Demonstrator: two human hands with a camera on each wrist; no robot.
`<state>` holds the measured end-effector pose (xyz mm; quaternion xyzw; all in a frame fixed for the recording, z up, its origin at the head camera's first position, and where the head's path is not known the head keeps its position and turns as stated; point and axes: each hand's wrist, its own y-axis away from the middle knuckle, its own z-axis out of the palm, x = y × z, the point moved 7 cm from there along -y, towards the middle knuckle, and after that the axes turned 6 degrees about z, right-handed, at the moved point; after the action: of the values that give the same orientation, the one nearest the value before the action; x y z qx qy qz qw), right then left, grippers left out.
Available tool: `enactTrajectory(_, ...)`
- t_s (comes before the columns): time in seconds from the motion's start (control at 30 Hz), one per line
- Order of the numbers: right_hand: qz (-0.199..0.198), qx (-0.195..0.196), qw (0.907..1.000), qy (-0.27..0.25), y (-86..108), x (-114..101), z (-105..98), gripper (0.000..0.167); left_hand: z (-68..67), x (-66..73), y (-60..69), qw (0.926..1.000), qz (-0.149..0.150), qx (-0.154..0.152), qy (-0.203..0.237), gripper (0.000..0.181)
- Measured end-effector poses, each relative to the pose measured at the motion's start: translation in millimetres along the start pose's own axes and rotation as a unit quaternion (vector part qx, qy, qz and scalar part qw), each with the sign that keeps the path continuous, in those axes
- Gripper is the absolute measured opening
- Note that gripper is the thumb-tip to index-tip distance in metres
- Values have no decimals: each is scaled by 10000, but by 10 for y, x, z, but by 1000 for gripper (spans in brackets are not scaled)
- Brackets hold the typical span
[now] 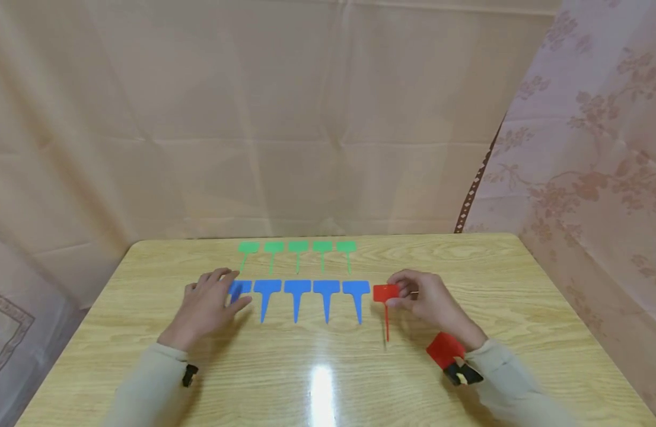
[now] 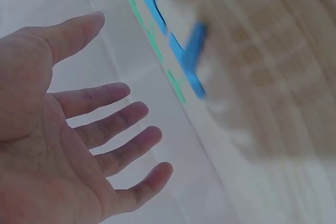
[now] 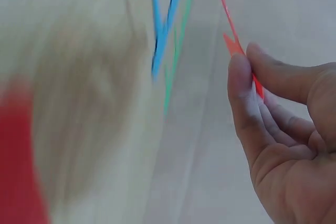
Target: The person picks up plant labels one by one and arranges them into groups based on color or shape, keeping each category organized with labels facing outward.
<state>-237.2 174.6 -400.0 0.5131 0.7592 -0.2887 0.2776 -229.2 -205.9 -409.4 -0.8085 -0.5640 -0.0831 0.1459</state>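
Note:
Between thumb and fingers my right hand (image 1: pixel 426 296) pinches a red plant label (image 1: pixel 384 293) by the right end of its plate. Its thin stem hangs toward the table, and the right wrist view shows the label held off the wood. My left hand (image 1: pixel 207 305) has its fingers spread above the table and holds nothing. It partly covers the leftmost of several blue plant labels (image 1: pixel 298 287) lying in a row; touching cannot be told. Behind them lies a row of several thinner-stemmed green plant labels (image 1: pixel 298 247).
A red flat thing (image 1: pixel 444 350) shows beside my right wrist, partly hidden by a black strap piece (image 1: pixel 461 372). The wooden table (image 1: pixel 253 379) ends at a beige curtain (image 1: pixel 285 130). A flowered cloth (image 1: pixel 589 148) hangs on the right.

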Motion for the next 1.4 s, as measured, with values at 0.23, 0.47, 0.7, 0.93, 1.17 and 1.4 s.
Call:
enactTrajectory(0.23,-419,-1264,9901,-431,-50,-509,853,27,13,-249,78,9998,-141,-130,87,58)
enactTrajectory(0.47,-329,-1816,9793,-835,-106,-956,1478,29,52,-410,141,9994,-269,-193,123,58)
enactTrajectory(0.7,-412,-1761,9835,6,-161,-1114,1893,31,51,-463,187,9993,-327,-112,104,59)
enactTrajectory(0.93,-393,-1682,9806,927,-236,-1220,2069,28,57,-474,209,9991,-386,-130,139,59)
enactTrajectory(1.17,-550,-1582,9745,1490,-327,-1361,2211,29,20,-506,178,9990,-404,-155,133,61)
enactTrajectory(1.4,-547,-1711,9681,1749,-384,-1489,2359,27,-6,-560,202,9987,-438,-146,192,63)
